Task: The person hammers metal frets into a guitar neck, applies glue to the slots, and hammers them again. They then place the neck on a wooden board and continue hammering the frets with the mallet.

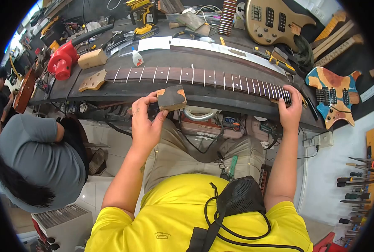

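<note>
A guitar neck (174,74) with a dark fretted fingerboard lies across the workbench, its pale headstock (93,80) to the left. My left hand (147,122) is closed around a wooden block (171,97) with a dark, worn face that looks like a sanding block. It is held up at the bench's front edge, just below the neck in view. At the neck's right end, my right hand (291,108) grips the last frets between thumb and fingers.
Behind the neck are a small white bottle (137,58), a wood block (92,59), a red blower (63,61) and a yellow drill (143,19). A gold guitar body (275,21) and a multicoloured guitar body (333,96) stand right. A person in grey (40,155) sits left.
</note>
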`<state>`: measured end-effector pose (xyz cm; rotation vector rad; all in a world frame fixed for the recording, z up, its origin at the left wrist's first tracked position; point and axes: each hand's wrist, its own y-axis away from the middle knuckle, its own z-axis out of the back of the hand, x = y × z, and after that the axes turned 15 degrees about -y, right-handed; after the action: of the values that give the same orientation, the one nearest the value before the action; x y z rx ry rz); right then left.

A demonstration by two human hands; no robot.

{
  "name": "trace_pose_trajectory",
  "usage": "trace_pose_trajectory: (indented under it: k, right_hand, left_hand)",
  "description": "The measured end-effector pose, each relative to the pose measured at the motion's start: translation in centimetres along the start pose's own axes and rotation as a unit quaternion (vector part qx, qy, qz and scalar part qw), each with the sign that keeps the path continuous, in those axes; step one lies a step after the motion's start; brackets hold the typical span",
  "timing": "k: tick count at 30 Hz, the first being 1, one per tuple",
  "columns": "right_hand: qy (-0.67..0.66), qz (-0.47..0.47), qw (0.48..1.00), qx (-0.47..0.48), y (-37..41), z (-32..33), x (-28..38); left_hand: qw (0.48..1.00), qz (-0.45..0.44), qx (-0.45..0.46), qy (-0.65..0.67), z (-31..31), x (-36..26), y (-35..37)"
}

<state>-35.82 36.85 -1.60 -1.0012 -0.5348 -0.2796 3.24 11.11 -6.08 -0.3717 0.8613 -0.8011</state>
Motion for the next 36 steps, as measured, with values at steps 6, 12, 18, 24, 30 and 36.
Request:
trace_pose_trajectory:
  k: [6, 12, 18, 24, 30, 36]
  right_hand:
    - [0.007, -0.005, 1.000, -0.015, 1.2, -0.2, -1.1]
    - [0.058, -0.033, 0.997, 0.026, 0.8, 0.2, -0.4]
    - [0.090, -0.022, 0.994, 0.052, 0.9, -0.3, -1.9]
    - [0.075, 0.034, 0.996, 0.015, 1.7, -0.5, -1.1]
    - [-0.074, 0.064, 0.989, 0.109, 9.5, -4.0, 5.7]
    - [-0.263, -0.397, 0.867, 0.148, 19.0, -7.2, 0.8]
  left_hand:
    - [0.980, 0.094, 0.038, 0.172, -1.6, 1.4, 0.3]
    - [0.986, 0.085, 0.045, 0.136, -2.0, 1.7, 0.3]
    - [0.976, 0.028, 0.066, 0.207, -2.4, -1.5, 3.5]
    - [0.840, 0.192, 0.361, 0.356, -9.2, -2.1, 9.1]
    - [0.849, 0.321, 0.282, 0.310, -10.0, 2.9, 8.8]
    - [0.804, 0.508, 0.055, 0.304, -2.5, 12.8, 8.3]
